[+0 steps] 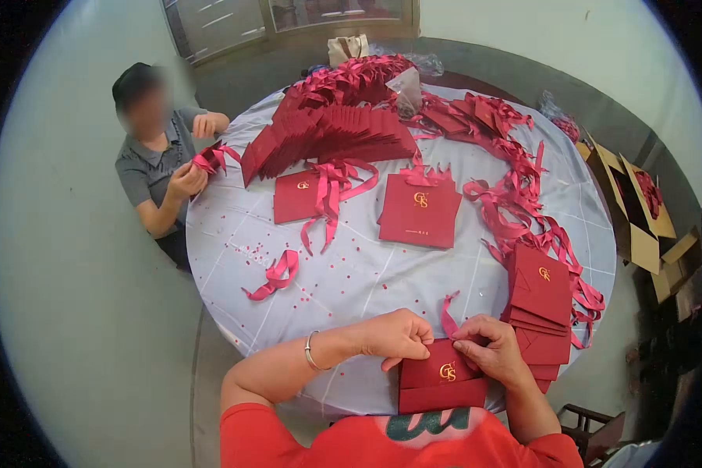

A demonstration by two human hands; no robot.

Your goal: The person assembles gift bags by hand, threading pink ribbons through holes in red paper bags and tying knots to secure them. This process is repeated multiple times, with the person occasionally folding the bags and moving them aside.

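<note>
Head view: we find left hand (pixel 398 335) and right hand (pixel 495 355) both pinching ribbon (pixel 448 310) at red bag (pixel 442 380); stack (pixel 542 288) looks done, loose ribbons (pixel 515 195) outstanding.

Bag (pixel 441 374) at near edge of table (pixel 366 273), betw. left hand (pixel 398 335) and right hand (pixel 491 351). Stack of bags (pixel 542 296) just to its right. Mid-table: two flat bags (pixel 420 210) side by side, fanned row (pixel 327 136) behind them. Loose ribbon (pixel 277 274) left of centre; ribbon heap (pixel 522 195) along right side. Co-worker (pixel 152 164) at far-left edge. Box (pixel 636 210) on floor, right of table.
</note>
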